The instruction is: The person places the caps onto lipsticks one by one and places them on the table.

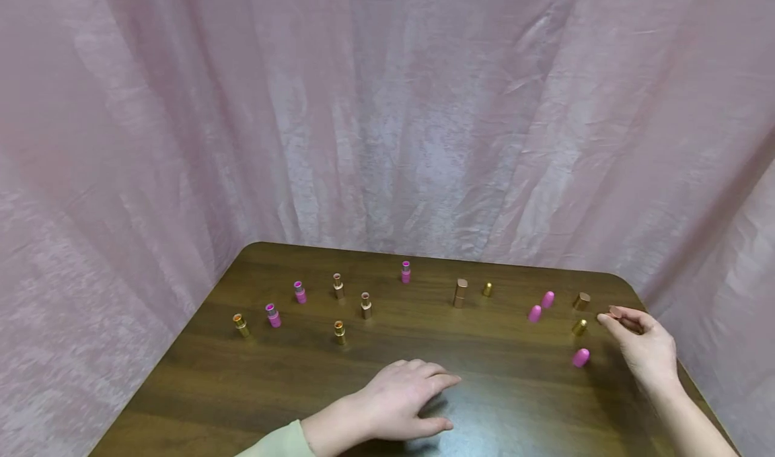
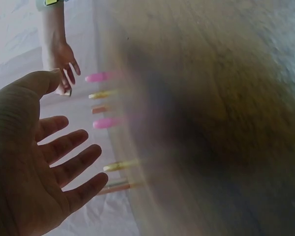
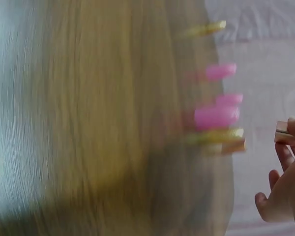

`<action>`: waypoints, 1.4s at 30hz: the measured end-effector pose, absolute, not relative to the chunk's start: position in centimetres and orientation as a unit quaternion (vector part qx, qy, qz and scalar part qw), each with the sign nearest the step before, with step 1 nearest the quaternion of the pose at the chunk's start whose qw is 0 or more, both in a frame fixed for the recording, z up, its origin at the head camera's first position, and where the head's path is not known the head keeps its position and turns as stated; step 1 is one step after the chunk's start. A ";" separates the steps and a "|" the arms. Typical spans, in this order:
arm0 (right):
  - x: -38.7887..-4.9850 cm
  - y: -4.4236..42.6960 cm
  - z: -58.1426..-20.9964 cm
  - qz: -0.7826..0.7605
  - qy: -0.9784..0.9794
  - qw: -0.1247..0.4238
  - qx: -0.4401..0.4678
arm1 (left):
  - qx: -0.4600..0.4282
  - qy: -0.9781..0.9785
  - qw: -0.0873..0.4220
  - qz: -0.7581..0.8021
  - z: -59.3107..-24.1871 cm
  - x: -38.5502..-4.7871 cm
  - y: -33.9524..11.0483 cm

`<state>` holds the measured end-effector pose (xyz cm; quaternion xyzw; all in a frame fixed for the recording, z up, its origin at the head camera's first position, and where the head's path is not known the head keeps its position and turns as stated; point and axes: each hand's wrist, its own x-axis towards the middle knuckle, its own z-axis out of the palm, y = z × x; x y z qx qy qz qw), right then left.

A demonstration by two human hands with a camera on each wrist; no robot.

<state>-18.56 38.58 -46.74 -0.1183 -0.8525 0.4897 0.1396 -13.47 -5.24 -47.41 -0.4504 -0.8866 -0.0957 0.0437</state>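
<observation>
Right hand pinches a rose-gold lipstick cap, likely positioning it, needing clearance from the gold cap; empty left hand, fingers apart.

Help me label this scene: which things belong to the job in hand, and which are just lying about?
Likely the job:
rose-gold cap held by the right hand
six loose caps
seven uncapped tubes
capped tube

Just lying about:
nothing unrelated seen
setting: table, curtain

wide passage right of left grip, gold cap obstacle near right grip
</observation>
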 end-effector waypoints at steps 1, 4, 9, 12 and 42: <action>-18.7 38.0 -46.5 0.518 -0.836 0.134 -0.123 | -0.447 -0.888 0.044 -0.098 -47.4 -13.5 -5.5; -18.8 36.4 -45.8 0.588 -0.790 0.101 -0.141 | -0.435 -0.893 0.045 -0.103 -47.1 -13.4 -6.2; -18.8 34.1 -45.0 0.727 -0.671 0.071 -0.129 | -0.422 -0.898 0.050 -0.114 -46.5 -13.5 -7.3; -18.8 33.1 -44.8 0.810 -0.577 0.037 -0.097 | -0.415 -0.900 0.053 -0.121 -46.1 -13.7 -8.0; -17.1 27.5 -46.1 0.849 -0.508 -0.092 -0.115 | -0.136 -0.946 0.142 -0.259 -42.6 -19.5 -18.1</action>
